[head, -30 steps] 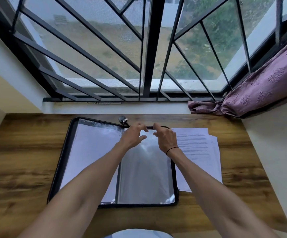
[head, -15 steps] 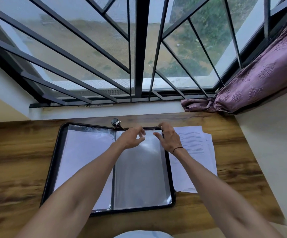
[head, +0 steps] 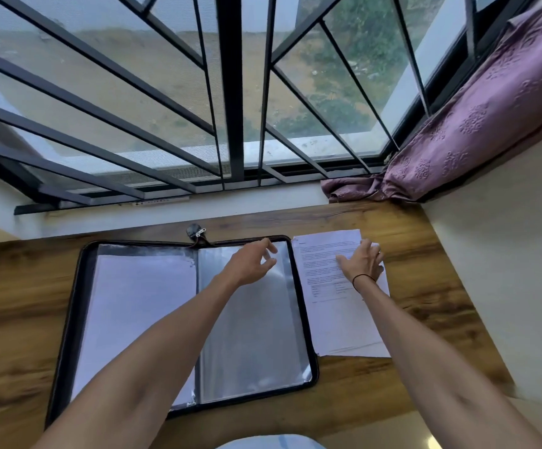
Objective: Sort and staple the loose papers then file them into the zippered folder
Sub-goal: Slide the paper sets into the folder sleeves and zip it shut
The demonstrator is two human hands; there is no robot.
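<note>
Head view: papers' [head: 334,306] print too blurred

The desk [head: 392,377] is brown wood grain with a smooth, faintly satin face. The folder [head: 68,319] has a dark matt rim and glossy clear plastic sleeves [head: 250,335] that catch the light. The papers [head: 337,319] are matt white. The curtain [head: 476,124] is embossed mauve cloth; the bars [head: 230,92] are dark matt metal.

Your forearms are bare to the elbows, with no sleeves showing. A thin black band [head: 363,277] circles your right wrist. Both hands are bare. Pale blue-and-white clothing [head: 268,442] shows below.
</note>
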